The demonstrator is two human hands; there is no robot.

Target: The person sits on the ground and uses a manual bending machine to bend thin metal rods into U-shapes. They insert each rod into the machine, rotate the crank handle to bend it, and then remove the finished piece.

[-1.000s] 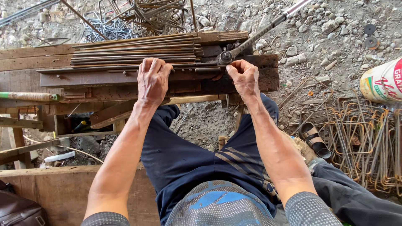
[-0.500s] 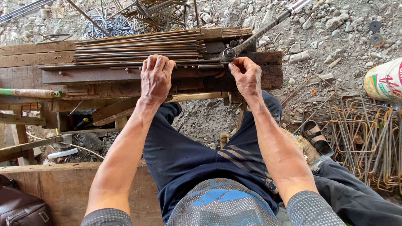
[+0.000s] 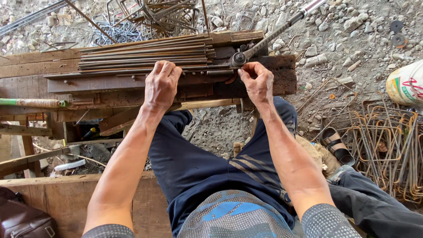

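Note:
A bundle of straight rusty steel rods (image 3: 145, 56) lies on a worn wooden bench (image 3: 132, 83). My left hand (image 3: 161, 84) rests palm down on the nearest rod, fingers curled over it. My right hand (image 3: 257, 83) pinches that rod's right end beside the pivot bolt (image 3: 239, 58) of a long metal bending lever (image 3: 282, 30), which slants up to the right.
Bent rebar stirrups (image 3: 383, 141) are piled on the gravel at right, near a sandal (image 3: 332, 143) and a white sack (image 3: 407, 83). More bent wire (image 3: 163, 13) lies behind the bench. A brown bag (image 3: 22, 220) sits at bottom left; wooden planks (image 3: 26, 158) stand at left.
Both hands stay on the rod at the bench; my right hand's fingers have closed in more tightly near the lever's pivot. The view has shifted slightly.

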